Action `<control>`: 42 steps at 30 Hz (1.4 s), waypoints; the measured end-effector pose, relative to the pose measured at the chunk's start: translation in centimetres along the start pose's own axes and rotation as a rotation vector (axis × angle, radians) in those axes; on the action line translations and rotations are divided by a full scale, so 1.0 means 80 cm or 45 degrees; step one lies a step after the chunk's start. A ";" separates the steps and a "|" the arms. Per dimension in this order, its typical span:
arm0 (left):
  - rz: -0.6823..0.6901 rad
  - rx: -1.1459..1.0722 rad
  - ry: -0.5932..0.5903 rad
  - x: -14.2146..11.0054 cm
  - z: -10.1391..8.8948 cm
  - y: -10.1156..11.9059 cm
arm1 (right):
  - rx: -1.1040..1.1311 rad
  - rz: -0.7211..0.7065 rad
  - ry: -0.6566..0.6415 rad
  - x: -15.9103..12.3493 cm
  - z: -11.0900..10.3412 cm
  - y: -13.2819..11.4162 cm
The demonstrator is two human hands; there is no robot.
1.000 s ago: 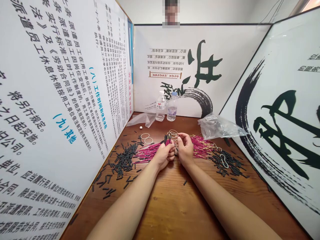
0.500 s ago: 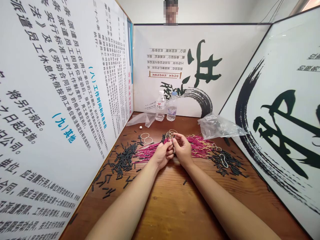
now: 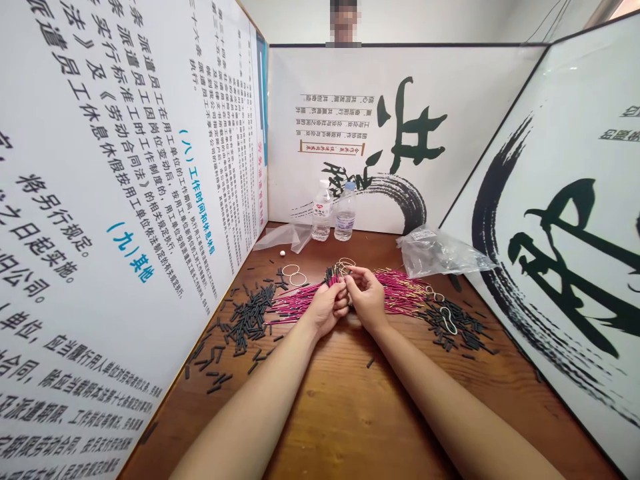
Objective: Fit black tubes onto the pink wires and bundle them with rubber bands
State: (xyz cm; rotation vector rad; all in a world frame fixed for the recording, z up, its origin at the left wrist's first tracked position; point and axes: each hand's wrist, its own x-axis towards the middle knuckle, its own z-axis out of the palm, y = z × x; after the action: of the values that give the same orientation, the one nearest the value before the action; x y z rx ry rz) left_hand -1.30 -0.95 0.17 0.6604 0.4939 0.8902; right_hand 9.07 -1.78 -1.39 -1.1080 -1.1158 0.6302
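Note:
Above the middle of the table, my left hand is closed, its thumb and fingers pressed together. My right hand meets it, thumb and index finger pinched at the left hand's fingertips. What they grip is too small and hidden to make out. Right behind the fingers are pink sticks with black ends, partly covered by the hands. Thin pink sticks lie to the left, and a larger spread of pink sticks with pale yellow tips lies to the right.
Small black tubes are heaped at the left, and more black tubes at the right. Pale rubber bands lie around. Two bottles stand at the back near a clear plastic bag. Printed panels enclose the table; a person is behind.
The whole view has shifted very slightly. Both hands keep almost the same closed pose and place.

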 end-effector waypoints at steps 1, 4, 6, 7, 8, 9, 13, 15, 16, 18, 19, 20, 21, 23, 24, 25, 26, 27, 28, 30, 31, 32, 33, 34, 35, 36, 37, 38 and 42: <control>-0.003 0.001 0.000 0.000 0.000 0.000 | 0.005 0.004 -0.004 0.000 0.000 0.000; -0.004 0.004 0.004 0.000 -0.001 0.000 | -0.010 0.009 -0.015 -0.001 0.001 0.000; 0.002 0.012 0.007 0.001 -0.002 -0.001 | -0.037 -0.009 -0.016 -0.002 0.001 0.000; 0.005 0.015 0.009 0.001 -0.002 -0.002 | -0.047 -0.021 -0.016 -0.003 0.002 0.000; 0.006 0.018 0.009 0.001 -0.003 -0.002 | -0.050 -0.032 -0.018 -0.003 0.002 0.000; 0.006 0.018 0.009 0.002 -0.003 -0.002 | -0.049 -0.038 -0.020 -0.003 0.003 0.000; 0.000 0.003 0.015 0.000 -0.001 -0.001 | -0.031 -0.030 -0.022 -0.004 0.003 -0.001; -0.004 -0.005 0.014 0.000 0.000 0.000 | -0.015 -0.034 -0.012 -0.004 0.004 -0.002; -0.014 -0.008 0.007 0.000 0.001 0.000 | -0.004 -0.035 -0.004 -0.004 0.004 -0.002; -0.045 -0.017 -0.014 0.000 0.001 0.001 | 0.012 -0.028 0.015 -0.004 0.004 -0.004; -0.065 -0.024 -0.024 0.000 0.000 0.001 | 0.019 -0.021 0.024 -0.004 0.004 -0.004; -0.087 -0.029 -0.032 0.001 0.000 0.001 | 0.024 -0.014 0.029 -0.004 0.004 -0.005; -0.101 -0.035 -0.034 0.002 -0.001 0.001 | 0.029 -0.010 0.030 -0.004 0.004 -0.006; -0.108 -0.053 -0.032 0.003 -0.002 0.000 | 0.040 -0.011 0.030 -0.004 0.004 -0.007; -0.103 -0.061 -0.033 0.003 -0.003 0.000 | 0.044 -0.013 0.029 -0.004 0.004 -0.007; -0.092 -0.067 -0.032 0.004 -0.003 0.000 | 0.047 -0.015 0.029 -0.004 0.004 -0.007; -0.081 -0.069 -0.032 0.004 -0.003 -0.001 | 0.045 -0.017 0.031 -0.004 0.004 -0.007; -0.073 -0.066 -0.029 0.005 -0.003 -0.001 | 0.035 -0.018 0.034 -0.004 0.004 -0.007; -0.069 -0.056 -0.024 0.005 -0.003 -0.002 | 0.019 -0.019 0.039 -0.004 0.004 -0.006; -0.072 -0.030 -0.015 0.005 -0.002 -0.003 | -0.024 -0.027 0.048 -0.003 0.004 -0.005; -0.082 -0.017 -0.018 0.005 -0.002 -0.003 | -0.041 -0.032 0.051 -0.003 0.003 -0.004; -0.094 -0.006 -0.027 0.005 -0.002 -0.003 | -0.045 -0.034 0.050 -0.003 0.003 -0.004; -0.101 0.001 -0.040 0.004 -0.001 -0.004 | -0.035 -0.029 0.045 -0.002 0.003 -0.004; -0.103 0.002 -0.053 0.004 -0.001 -0.004 | -0.019 -0.017 0.037 -0.002 0.002 -0.003; -0.099 -0.001 -0.063 0.004 0.000 -0.004 | -0.003 0.001 0.028 -0.002 0.002 -0.003; -0.090 -0.006 -0.067 0.003 0.000 -0.003 | 0.009 0.019 0.018 -0.002 0.002 -0.003; -0.082 -0.015 -0.064 0.003 0.000 -0.003 | 0.014 0.031 0.012 -0.002 0.002 -0.004; -0.082 -0.026 -0.056 0.003 0.000 -0.002 | 0.008 0.032 0.010 -0.002 0.002 -0.004; -0.131 -0.120 -0.072 0.000 -0.003 0.002 | -0.030 -0.010 0.022 -0.005 0.003 -0.008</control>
State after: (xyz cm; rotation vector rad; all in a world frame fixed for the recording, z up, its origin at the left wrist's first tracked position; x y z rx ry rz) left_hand -1.53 -0.81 0.12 0.5674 0.4291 0.7913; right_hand 8.63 -2.24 -0.90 -1.1270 -1.1143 0.6017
